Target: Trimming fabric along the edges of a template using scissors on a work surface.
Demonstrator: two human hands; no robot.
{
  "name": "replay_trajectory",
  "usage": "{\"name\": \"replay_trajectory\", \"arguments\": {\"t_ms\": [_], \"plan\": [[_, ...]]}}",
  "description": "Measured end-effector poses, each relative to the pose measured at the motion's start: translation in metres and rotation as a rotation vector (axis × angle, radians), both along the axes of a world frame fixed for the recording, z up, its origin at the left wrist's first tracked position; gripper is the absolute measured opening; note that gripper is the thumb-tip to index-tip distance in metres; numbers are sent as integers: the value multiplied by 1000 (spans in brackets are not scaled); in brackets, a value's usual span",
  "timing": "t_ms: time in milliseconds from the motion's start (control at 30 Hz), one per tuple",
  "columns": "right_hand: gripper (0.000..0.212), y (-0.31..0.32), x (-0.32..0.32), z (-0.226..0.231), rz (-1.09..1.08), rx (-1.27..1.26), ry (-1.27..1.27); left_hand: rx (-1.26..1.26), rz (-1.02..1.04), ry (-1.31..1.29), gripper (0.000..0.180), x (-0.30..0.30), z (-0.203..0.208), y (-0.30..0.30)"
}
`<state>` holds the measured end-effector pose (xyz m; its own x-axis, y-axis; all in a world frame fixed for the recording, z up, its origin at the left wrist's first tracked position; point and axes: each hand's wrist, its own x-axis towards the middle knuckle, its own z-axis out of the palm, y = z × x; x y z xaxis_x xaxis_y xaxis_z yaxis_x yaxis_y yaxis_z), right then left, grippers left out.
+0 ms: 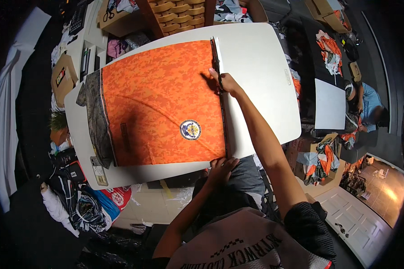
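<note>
An orange camouflage-patterned fabric piece (157, 89) lies spread across a white table (260, 67). It bears a round blue, white and yellow emblem (190, 129). A dark strip (224, 121) runs along its right edge, and grey camouflage fabric (98, 116) adjoins its left side. My right hand (226, 83) closes on the dark-edged side toward the far end, one digit sticking out over the orange. At the near right corner, my left hand (222, 169) has its fingers bent over the fabric's edge; their undersides are hidden.
A woven-back chair (177, 18) stands beyond the table. Boxes of cloth, including a cardboard box (318, 161) at right, surround it. Bagged items (87, 206) lie at lower left. Another person in blue (371, 107) is at far right, near a white door (359, 219).
</note>
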<state>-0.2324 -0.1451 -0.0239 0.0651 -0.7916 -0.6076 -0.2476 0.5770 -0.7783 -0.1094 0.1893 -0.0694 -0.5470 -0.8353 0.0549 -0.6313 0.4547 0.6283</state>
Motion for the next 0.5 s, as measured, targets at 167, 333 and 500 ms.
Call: {"name": "replay_trajectory", "arguments": {"t_ms": [167,333,500], "plan": [[69,-3,-5,-10,-14,-55,42,8,-13,5,72,-1,2,-3],[54,-11,-113,-30,-318,-152,474,-27,-106,15,69,-12,14,-15],[52,88,-203,50,-807,-57,552,-77,-115,-136,59,24,28,-16]]}}
